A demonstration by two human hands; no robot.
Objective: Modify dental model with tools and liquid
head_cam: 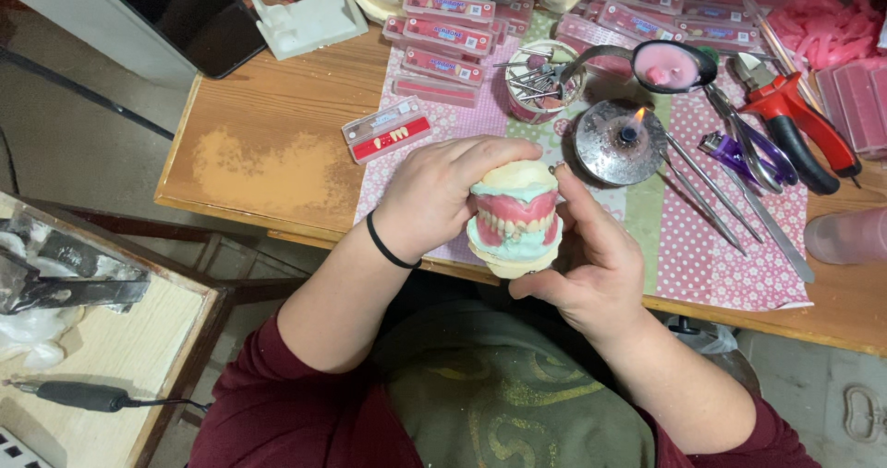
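- Denture model (pixel 515 218): upper and lower casts closed together, held in the air above the near edge of the wooden table (pixel 259 154), over the person's lap. Not resting on anything.
- Left hand (pixel 434 195): wrapped over the top and left flank of the model, fingers curled and pressed against the upper cast. A black band sits on that wrist.
- Right hand (pixel 591 255): cups the right side and underside, thumb beneath the lower base, fingers closed against the cast. A thin metal tip seems to show near the forefinger; too small to be sure.
- Materials: bases look like pale cream plaster, chalky and matte, with a mint-green layer; pink wax gums carry a row of glossy ivory teeth.
- Handling, as judged: plaster is stiff, fairly heavy for its bulk, and brittle, so a drop would likely chip it. The wax is soft and would mark under pressure; the teeth set in it could shift. Best held by the plaster bases, top and bottom, clear of gums and teeth, as both hands now do.
- The two halves appear only stacked, so squeezing them together keeps them from sliding.
- Nearby: a lit alcohol burner (pixel 617 140) with a small flame just beyond the right hand; steel hand instruments (pixel 711 191) on a pink dotted cloth (pixel 730 255); red-handled pliers (pixel 796 121); flat trays of spare teeth (pixel 386 130).
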